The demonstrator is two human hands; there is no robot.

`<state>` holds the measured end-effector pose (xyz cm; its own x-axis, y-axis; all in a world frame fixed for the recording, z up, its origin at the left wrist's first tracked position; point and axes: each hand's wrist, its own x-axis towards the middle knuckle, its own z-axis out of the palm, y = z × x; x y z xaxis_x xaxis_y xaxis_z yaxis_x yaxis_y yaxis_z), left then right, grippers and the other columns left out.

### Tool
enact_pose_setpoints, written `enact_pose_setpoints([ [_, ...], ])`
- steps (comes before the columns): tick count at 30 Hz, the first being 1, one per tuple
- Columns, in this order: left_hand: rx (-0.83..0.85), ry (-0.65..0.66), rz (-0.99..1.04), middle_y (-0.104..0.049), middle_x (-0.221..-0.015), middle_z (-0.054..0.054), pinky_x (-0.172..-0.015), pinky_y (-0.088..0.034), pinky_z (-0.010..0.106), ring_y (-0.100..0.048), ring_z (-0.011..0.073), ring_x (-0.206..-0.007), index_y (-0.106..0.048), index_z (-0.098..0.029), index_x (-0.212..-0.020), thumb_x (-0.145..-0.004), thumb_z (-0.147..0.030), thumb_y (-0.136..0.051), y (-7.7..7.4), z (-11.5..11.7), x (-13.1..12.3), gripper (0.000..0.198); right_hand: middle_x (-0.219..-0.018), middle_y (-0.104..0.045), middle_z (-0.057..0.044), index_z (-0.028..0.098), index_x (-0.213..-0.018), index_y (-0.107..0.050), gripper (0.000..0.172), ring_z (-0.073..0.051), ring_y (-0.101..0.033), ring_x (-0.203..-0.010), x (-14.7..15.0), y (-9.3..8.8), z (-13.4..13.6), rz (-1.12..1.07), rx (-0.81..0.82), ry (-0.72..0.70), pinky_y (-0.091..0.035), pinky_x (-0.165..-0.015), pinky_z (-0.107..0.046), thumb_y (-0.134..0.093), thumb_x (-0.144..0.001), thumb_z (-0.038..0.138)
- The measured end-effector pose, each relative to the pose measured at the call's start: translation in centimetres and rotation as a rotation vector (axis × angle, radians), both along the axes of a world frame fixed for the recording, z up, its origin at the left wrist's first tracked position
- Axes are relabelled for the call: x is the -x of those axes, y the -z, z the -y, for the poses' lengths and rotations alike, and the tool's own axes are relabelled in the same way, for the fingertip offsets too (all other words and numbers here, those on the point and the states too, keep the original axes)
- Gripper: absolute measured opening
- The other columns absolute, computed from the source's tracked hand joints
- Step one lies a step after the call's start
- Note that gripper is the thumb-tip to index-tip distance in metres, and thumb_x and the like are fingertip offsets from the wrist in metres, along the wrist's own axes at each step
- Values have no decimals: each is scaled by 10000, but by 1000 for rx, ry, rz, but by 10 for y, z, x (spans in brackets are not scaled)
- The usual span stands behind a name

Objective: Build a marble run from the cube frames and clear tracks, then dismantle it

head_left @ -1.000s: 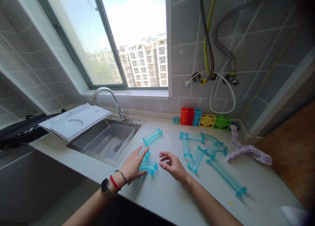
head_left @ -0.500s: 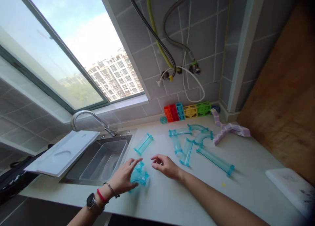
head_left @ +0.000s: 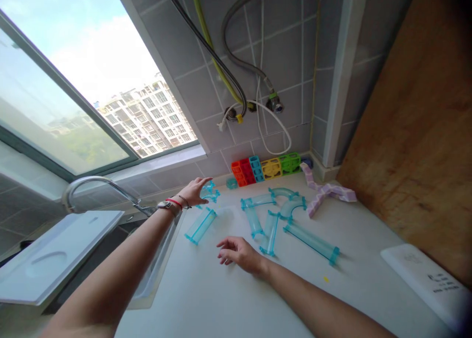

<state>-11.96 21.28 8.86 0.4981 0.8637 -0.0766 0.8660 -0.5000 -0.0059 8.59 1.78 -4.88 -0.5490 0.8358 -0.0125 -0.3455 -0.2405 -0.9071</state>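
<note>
My left hand (head_left: 192, 191) reaches to the back of the counter beside the faucet. Its thumb and fingers are around a translucent teal toy track piece (head_left: 210, 195), which the hand partly hides. Just in front of it lies a straight teal track piece (head_left: 201, 226). My right hand (head_left: 238, 254) hangs over the middle of the counter, fingers loosely bent and apart, holding nothing. To its right are several more teal pieces, among them a short channel (head_left: 271, 232), a curved one (head_left: 291, 208) and a long channel (head_left: 312, 242).
Red, blue, yellow and green toy blocks (head_left: 271, 168) line the back wall. A lilac three-armed piece (head_left: 328, 193) lies at the back right. At the left are a sink with a faucet (head_left: 103, 181) and a white board (head_left: 55, 259). A white box (head_left: 424, 279) sits at right.
My left hand has carried the teal track piece from the front of the counter to the back, near the faucet. My right hand stays over the counter. The view has shifted right.
</note>
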Motion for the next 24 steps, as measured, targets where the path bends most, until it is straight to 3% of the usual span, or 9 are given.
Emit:
enact_pose_setpoints([
  [2,22,-23,-26,-541,-1304,127,-1046,-432,420,-557,319,-1197,-365,-246,-1509,-626,-298,-810,22,-30,-10,990,-822,-673,-17,162,-1029,-655,357,-161,-678,-734,0,1,-1,-20,32,2,-506,-677,-286,-736,-753,373],
  [5,63,-50,-43,-619,-1209,111,-953,-491,352,-632,268,-1078,-506,-212,-1410,-653,-205,-742,50,-63,-16,792,-845,-676,-27,163,-1043,-655,345,-173,-688,-773,1,3,-1,-26,24,6,-512,-696,-296,-731,-766,355],
  [9,77,-62,-58,-652,-1191,105,-930,-494,313,-652,242,-1040,-601,-192,-1311,-666,-161,-695,69,-86,-8,653,-873,-687,-42,162,-1064,-662,297,-184,-693,-813,1,6,1,2,-37,24,-511,-728,-305,-689,-800,296],
  [12,78,-53,-54,-660,-1196,106,-930,-493,305,-648,243,-1050,-624,-181,-1280,-672,-192,-710,69,-90,-1,614,-902,-698,-52,166,-1082,-664,284,-194,-699,-835,0,8,1,30,-56,18,-514,-748,-315,-665,-821,280],
  [16,103,-27,-39,-673,-1210,85,-907,-510,286,-650,243,-1050,-624,-204,-1289,-634,-301,-794,56,-85,8,684,-911,-704,-56,169,-1080,-664,283,-202,-706,-833,-2,6,1,38,-42,0,-520,-752,-324,-668,-824,291],
  [19,91,-41,-29,-692,-1196,70,-867,-525,268,-667,219,-1013,-619,-210,-1295,-766,-406,-703,45,-83,15,570,-899,-706,-51,170,-1072,-666,286,-201,-709,-827,-2,4,1,37,-34,-2,-521,-758,-324,-681,-817,298],
  [21,57,-72,-42,-700,-1174,79,-876,-522,283,-669,221,-1009,-640,-197,-1267,-858,-375,-596,42,-83,19,448,-887,-705,-47,169,-1067,-668,287,-198,-712,-815,-2,3,1,33,-29,-1,-521,-759,-321,-687,-811,296],
  [24,6,-115,-90,-688,-1173,95,-913,-506,319,-657,255,-1046,-692,-202,-1182,-838,-289,-609,44,-83,21,365,-874,-703,-42,169,-1058,-670,274,-192,-713,-795,-2,3,1,22,-19,2,-522,-750,-316,-683,-813,291],
])
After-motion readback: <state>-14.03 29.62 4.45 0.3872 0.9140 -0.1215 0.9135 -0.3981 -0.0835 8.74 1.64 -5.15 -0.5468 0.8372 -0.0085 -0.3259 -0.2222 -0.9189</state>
